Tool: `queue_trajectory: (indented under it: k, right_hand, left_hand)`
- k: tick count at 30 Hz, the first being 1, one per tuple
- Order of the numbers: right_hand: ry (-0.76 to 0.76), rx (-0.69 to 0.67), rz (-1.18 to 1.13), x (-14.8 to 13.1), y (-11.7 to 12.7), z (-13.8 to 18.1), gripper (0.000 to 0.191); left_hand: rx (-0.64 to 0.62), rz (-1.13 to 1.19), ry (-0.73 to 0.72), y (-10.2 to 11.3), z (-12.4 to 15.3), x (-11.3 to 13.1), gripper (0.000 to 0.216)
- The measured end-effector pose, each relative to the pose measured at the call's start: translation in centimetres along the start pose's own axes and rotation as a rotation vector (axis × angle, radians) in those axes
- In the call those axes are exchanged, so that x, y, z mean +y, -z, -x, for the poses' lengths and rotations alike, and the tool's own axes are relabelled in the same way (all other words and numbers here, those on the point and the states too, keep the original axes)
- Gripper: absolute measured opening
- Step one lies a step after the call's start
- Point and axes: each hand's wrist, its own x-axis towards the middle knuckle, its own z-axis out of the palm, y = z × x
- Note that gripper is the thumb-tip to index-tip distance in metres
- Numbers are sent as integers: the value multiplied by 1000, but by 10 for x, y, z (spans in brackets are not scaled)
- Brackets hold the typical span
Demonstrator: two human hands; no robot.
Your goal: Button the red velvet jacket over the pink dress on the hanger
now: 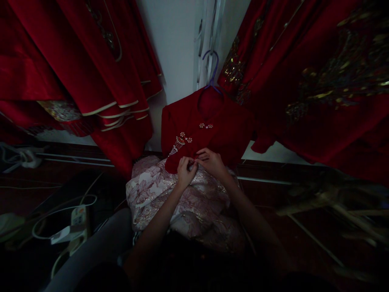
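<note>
A dark red garment (225, 125) hangs on a purple hanger (212, 71) in front of me. It carries pearl clasps (206, 126) near the collar and a beaded tassel (179, 144) lower left. My left hand (185, 172) and my right hand (211, 162) meet at the garment's front edge, fingers pinched together on a small fastener of the garment. Below my hands lies a pink and gold patterned fabric bundle (152, 190).
Red embroidered garments hang at the left (75, 61) and right (319, 81). A white wall (176, 44) stands behind. A power strip (78, 217) with white cables lies on the dark floor at left. Blurred wooden legs (334, 207) show at right.
</note>
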Motion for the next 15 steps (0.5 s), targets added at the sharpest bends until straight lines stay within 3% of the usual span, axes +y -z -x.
queue_trajectory:
  k: [11,15]
  right_hand:
    - [37,6,16,1,-1,1,25]
    - [34,0,25,1,0,1,32]
  left_hand:
    - [-23,-36,19,3,0,3,5]
    - [-105,-101,-20,4,-2,7,8]
